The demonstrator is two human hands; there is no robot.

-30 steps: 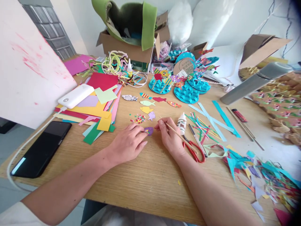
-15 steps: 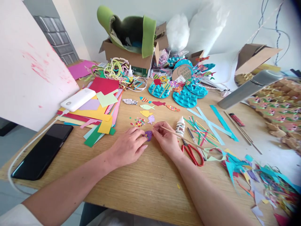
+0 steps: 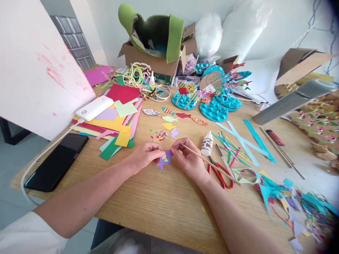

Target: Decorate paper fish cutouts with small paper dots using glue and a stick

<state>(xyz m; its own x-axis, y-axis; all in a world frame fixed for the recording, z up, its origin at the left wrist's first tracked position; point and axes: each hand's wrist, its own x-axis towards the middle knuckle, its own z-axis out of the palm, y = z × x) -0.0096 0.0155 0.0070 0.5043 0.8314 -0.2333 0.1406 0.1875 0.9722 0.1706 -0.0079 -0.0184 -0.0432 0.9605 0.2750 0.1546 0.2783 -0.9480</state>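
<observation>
A purple paper fish point(image 3: 164, 159) with small yellow and green pieces on its body lies between my hands, its tail toward me. My left hand point(image 3: 147, 155) pinches its upper left edge between thumb and fingers. Held in my right hand point(image 3: 189, 160) is a thin wooden stick point(image 3: 217, 165), which slants back over the wrist; the fingertips of that hand touch the fish's right side. Just beyond are a pile of tiny coloured paper bits point(image 3: 159, 135), a lilac paper fish point(image 3: 174, 133) and a yellow paper fish point(image 3: 168, 126).
A white glue bottle point(image 3: 207, 144), red-handled scissors point(image 3: 222, 176) and paper strips point(image 3: 233, 148) are right of my hands. Paper scraps point(image 3: 275, 192) spread farther right, near a grey flask point(image 3: 291, 102). At left are coloured sheets point(image 3: 123, 93), a power bank point(image 3: 94, 108) and a phone point(image 3: 57, 162).
My left hand has drawn its fingers back from over the purple fish into a pinch at its edge, uncovering the decorated body and tail. The right hand still holds the stick. The view has shifted slightly.
</observation>
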